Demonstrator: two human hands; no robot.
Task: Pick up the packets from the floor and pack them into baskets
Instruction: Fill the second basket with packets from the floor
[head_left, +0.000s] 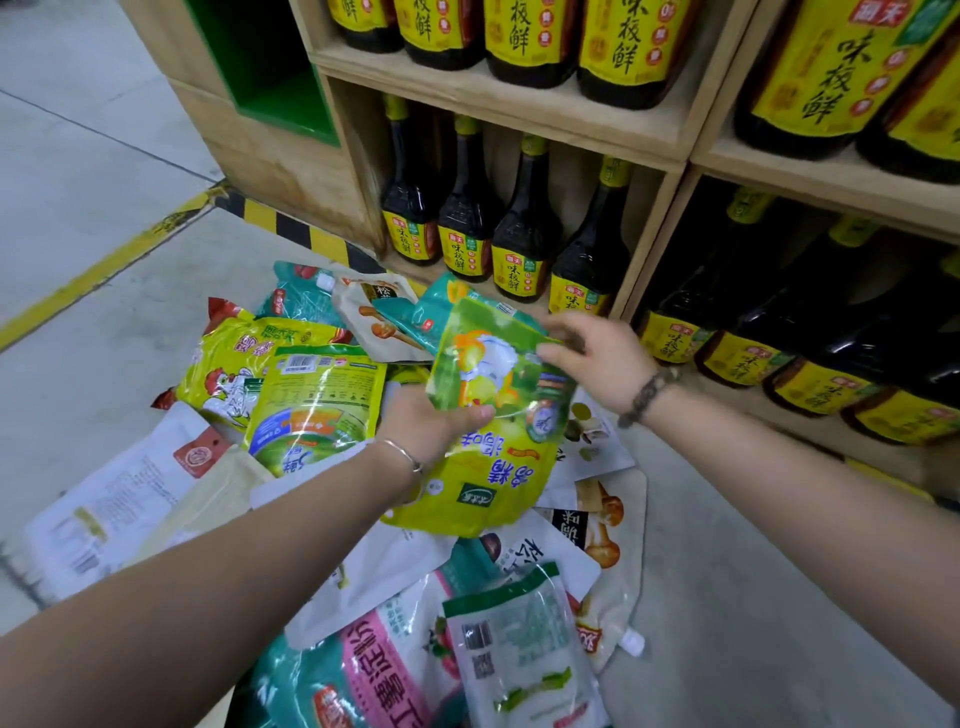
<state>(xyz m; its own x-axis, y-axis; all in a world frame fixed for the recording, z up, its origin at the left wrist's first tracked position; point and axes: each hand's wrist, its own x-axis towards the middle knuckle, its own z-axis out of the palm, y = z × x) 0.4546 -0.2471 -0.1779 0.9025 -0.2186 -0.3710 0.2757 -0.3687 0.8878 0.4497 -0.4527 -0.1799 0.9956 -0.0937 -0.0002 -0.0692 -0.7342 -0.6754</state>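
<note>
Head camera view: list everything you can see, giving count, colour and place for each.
green packet: one, green with a chicken picture, held above the heap
loose packets: many, yellow, green, teal, white and pink, heaped on the floor
bottles: many, dark with yellow labels, on the shelves
shelves: one unit, pale wood, behind the heap
floor: grey, under everything
yellow line: one, on the floor at left
black-yellow strip: one, along the shelf base
left hand: grips the green packet's lower edge
right hand: pinches its upper right corner
</note>
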